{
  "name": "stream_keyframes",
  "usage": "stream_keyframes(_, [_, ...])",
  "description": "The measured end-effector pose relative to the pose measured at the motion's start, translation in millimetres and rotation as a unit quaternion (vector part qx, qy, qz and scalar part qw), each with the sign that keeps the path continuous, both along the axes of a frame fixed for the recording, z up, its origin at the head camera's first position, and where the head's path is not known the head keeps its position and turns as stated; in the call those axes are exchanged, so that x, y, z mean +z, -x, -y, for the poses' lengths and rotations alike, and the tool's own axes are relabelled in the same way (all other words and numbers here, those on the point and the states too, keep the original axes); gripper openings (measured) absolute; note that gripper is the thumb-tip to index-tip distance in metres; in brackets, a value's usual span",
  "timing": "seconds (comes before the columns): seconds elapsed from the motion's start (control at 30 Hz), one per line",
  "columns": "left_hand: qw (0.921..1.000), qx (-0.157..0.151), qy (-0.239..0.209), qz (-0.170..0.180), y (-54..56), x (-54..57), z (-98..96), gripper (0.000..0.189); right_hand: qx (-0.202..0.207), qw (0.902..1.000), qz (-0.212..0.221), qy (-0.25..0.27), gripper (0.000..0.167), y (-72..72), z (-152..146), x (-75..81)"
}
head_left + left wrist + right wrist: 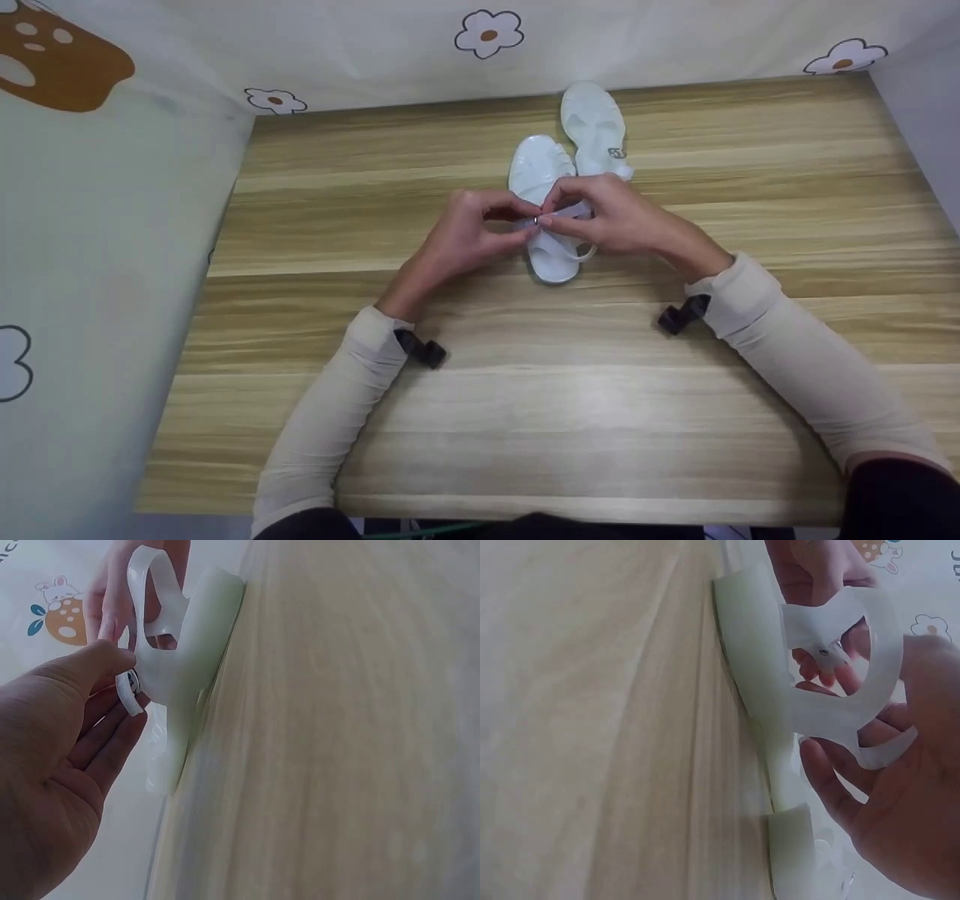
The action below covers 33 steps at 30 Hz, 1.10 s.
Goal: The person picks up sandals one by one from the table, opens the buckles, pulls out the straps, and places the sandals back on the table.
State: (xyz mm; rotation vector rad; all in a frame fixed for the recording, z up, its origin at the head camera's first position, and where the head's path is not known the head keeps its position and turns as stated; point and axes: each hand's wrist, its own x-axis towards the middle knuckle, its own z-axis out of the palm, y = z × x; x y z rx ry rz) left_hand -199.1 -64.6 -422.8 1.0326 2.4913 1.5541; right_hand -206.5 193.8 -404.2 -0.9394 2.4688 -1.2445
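A white sandal [555, 266] lies sole down on the wooden table, its toe toward the back wall. Over its heel half, my left hand [472, 229] pinches the ankle strap [127, 694] beside a small metal buckle [133, 680]. My right hand [619, 214] meets it from the other side, thumb and forefinger pinching the strap close to the buckle. In the right wrist view, the strap's heel loop [889, 652] stands up from the sole. Fingers partly cover the buckle. A second white sandal [592, 120] lies behind and to the right, with its own buckle visible.
The wooden table [540, 420] extends around both hands. A pale cloth wall [375, 52] with flower prints rises along the back edge, and another cloth side [150, 247] stands at the left. A black wrist camera [421, 349] sits on the left sleeve, another camera [682, 315] on the right.
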Motion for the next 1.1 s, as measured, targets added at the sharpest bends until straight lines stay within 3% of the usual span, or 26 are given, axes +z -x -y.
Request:
stream_keyframes(0.43, [0.9996, -0.016, -0.011, 0.02, 0.4, -0.2, -0.4, 0.014, 0.009, 0.9996, -0.025, -0.005, 0.006, 0.3, -3.2, -1.9])
stream_keyframes(0.83, [0.9997, -0.008, -0.014, 0.017, -1.2, 0.0, -0.4, 0.015, 0.001, 1.0, -0.007, 0.004, 0.016, 0.1, 1.2, -3.3])
stream_keyframes(1.1, [0.9995, -0.02, -0.017, 0.019, -1.4, -1.2, -1.0, 0.014, 0.023, 0.9996, -0.017, 0.005, 0.005, 0.7, -0.9, -2.5])
